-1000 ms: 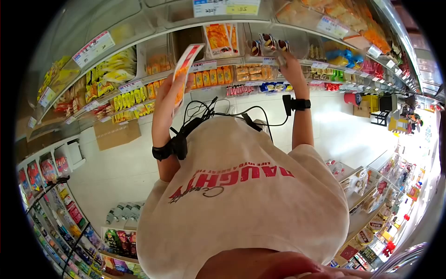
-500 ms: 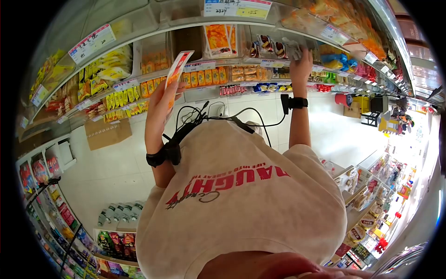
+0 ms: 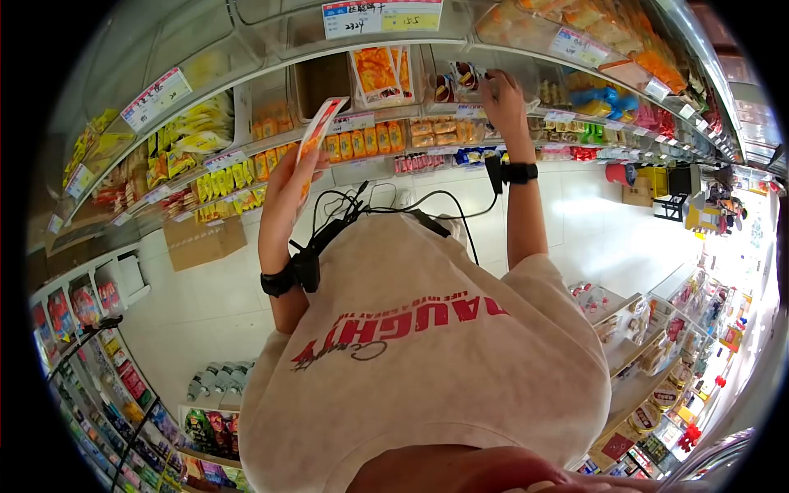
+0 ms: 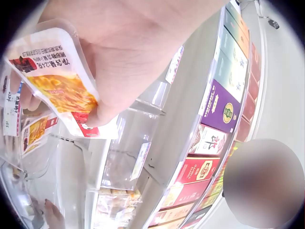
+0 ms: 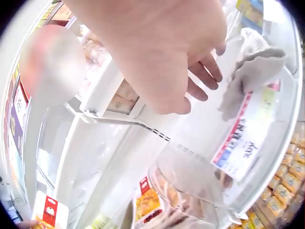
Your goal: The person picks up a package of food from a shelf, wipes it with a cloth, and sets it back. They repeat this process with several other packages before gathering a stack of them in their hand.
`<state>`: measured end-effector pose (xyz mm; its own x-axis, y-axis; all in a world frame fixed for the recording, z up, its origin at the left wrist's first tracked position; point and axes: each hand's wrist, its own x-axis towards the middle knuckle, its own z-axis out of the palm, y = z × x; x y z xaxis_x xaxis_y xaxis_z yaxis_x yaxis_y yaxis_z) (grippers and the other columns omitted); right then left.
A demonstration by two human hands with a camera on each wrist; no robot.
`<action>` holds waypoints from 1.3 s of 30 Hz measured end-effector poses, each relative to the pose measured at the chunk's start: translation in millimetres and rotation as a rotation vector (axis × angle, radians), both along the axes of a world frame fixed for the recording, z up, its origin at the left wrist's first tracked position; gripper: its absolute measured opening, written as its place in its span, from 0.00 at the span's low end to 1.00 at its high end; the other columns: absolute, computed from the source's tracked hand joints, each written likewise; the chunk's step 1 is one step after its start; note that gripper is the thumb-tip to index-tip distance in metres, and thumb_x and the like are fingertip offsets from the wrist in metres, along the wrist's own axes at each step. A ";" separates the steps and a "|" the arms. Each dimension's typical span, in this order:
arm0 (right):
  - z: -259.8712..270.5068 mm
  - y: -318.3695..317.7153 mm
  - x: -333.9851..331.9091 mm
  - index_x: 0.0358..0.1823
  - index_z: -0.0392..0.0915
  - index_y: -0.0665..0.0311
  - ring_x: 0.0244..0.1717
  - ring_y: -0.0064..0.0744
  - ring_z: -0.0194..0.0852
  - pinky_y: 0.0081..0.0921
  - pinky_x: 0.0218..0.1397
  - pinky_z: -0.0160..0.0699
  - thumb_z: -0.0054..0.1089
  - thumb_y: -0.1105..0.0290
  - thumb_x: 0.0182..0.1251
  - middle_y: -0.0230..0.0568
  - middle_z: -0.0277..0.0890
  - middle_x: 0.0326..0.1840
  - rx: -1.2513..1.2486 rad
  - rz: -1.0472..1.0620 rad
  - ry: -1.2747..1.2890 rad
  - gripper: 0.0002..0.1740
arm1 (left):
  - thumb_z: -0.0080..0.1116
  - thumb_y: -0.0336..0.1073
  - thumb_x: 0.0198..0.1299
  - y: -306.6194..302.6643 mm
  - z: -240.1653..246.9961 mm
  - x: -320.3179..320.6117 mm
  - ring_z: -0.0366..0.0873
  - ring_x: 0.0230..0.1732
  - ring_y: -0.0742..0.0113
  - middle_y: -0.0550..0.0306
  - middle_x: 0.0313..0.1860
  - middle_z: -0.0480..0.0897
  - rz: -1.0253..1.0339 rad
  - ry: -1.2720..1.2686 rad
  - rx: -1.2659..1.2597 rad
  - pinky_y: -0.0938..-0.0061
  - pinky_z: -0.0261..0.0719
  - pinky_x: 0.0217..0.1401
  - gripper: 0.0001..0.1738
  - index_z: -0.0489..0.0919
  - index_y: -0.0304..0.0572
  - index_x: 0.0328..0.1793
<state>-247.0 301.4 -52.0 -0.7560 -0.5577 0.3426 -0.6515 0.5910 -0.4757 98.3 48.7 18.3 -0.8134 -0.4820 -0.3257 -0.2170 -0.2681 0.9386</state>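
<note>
My left hand (image 3: 285,187) holds a flat snack pack (image 4: 64,93) upright, thumb on its printed face and fingers behind. The pack is white with an orange food picture and a red corner. My right hand (image 3: 505,107) reaches over a clear shelf bin, its fingers loosely bent with nothing between them in the right wrist view. Beside those fingers a grey-white knitted glove or cloth (image 5: 259,64) lies over the bin's front edge, by a price tag (image 5: 245,136). Small dark-and-white wrapped snacks (image 3: 465,76) sit in the bin, left of my right hand.
Similar orange-pictured packs (image 3: 376,76) stand in the neighbouring bin, with an empty-looking brown compartment (image 3: 322,85) beside it. Rows of small orange packets (image 3: 362,142) line the shelf below. Above runs a clear shelf with a price label (image 3: 382,18). A cardboard box (image 3: 205,244) stands on the floor.
My right hand shifted right along the bin with the grey cloth, then let it go and came back left. The left hand keeps its pack and has moved slightly left and down.
</note>
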 end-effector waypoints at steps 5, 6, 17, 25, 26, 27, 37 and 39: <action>-24.4 -37.1 -48.6 0.63 0.76 0.62 0.59 0.62 0.75 0.49 0.65 0.71 0.51 0.56 0.72 0.55 0.79 0.58 0.070 0.072 -0.264 0.25 | 0.56 0.52 0.73 7.2 8.3 -6.5 0.78 0.54 0.72 0.56 0.50 0.83 -0.006 0.035 -0.012 0.77 0.72 0.59 0.27 0.78 0.32 0.62; -52.0 -37.4 -67.3 0.65 0.76 0.61 0.59 0.60 0.77 0.47 0.64 0.73 0.51 0.57 0.72 0.56 0.79 0.60 0.161 0.080 -0.269 0.25 | 0.56 0.51 0.73 7.6 9.2 -6.7 0.78 0.54 0.72 0.56 0.49 0.82 -0.017 0.045 -0.020 0.77 0.72 0.58 0.27 0.78 0.32 0.62; -66.0 -33.4 -86.1 0.69 0.73 0.54 0.59 0.50 0.80 0.44 0.63 0.76 0.69 0.48 0.55 0.48 0.81 0.59 0.514 0.139 -0.185 0.39 | 0.56 0.53 0.73 11.2 4.7 4.5 0.79 0.53 0.70 0.57 0.51 0.82 0.009 0.024 -0.052 0.74 0.75 0.62 0.28 0.78 0.35 0.64; -67.0 -40.1 -87.3 0.66 0.74 0.48 0.65 0.52 0.74 0.59 0.72 0.58 0.72 0.43 0.49 0.43 0.80 0.60 0.497 0.064 -0.248 0.41 | 0.56 0.52 0.72 9.6 0.9 6.8 0.78 0.56 0.69 0.51 0.54 0.83 -0.020 0.015 -0.065 0.72 0.75 0.63 0.31 0.75 0.32 0.68; -68.7 -39.4 -88.1 0.66 0.74 0.49 0.65 0.52 0.74 0.58 0.71 0.59 0.72 0.44 0.48 0.43 0.80 0.60 0.481 0.060 -0.251 0.42 | 0.56 0.52 0.72 9.9 1.0 7.3 0.79 0.55 0.69 0.51 0.54 0.83 -0.013 0.012 -0.062 0.72 0.75 0.63 0.31 0.75 0.32 0.68; -67.5 -38.9 -86.4 0.65 0.74 0.50 0.64 0.52 0.75 0.57 0.70 0.62 0.73 0.45 0.48 0.44 0.81 0.59 0.454 0.061 -0.262 0.41 | 0.56 0.52 0.72 10.0 1.1 7.4 0.79 0.55 0.69 0.51 0.54 0.83 -0.006 0.011 -0.059 0.72 0.75 0.63 0.31 0.75 0.32 0.68; -78.5 -28.2 -100.7 0.67 0.72 0.54 0.62 0.51 0.77 0.54 0.68 0.67 0.69 0.53 0.57 0.50 0.80 0.60 0.169 -0.047 -0.392 0.35 | 0.56 0.53 0.72 11.8 -3.4 8.9 0.79 0.54 0.70 0.52 0.53 0.83 0.001 0.016 -0.037 0.73 0.75 0.62 0.30 0.76 0.33 0.66; -82.7 -32.5 -90.0 0.67 0.72 0.52 0.63 0.49 0.76 0.59 0.72 0.59 0.69 0.51 0.58 0.47 0.81 0.58 0.210 0.017 -0.202 0.36 | 0.57 0.53 0.72 10.7 -4.4 8.2 0.79 0.54 0.70 0.53 0.54 0.83 -0.012 0.021 -0.047 0.73 0.75 0.62 0.30 0.76 0.33 0.66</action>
<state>-337.1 268.9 -134.7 -0.7872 -0.6136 0.0617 -0.5665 0.6800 -0.4655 106.5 59.4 13.9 -0.8254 -0.4868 -0.2861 -0.2003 -0.2213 0.9544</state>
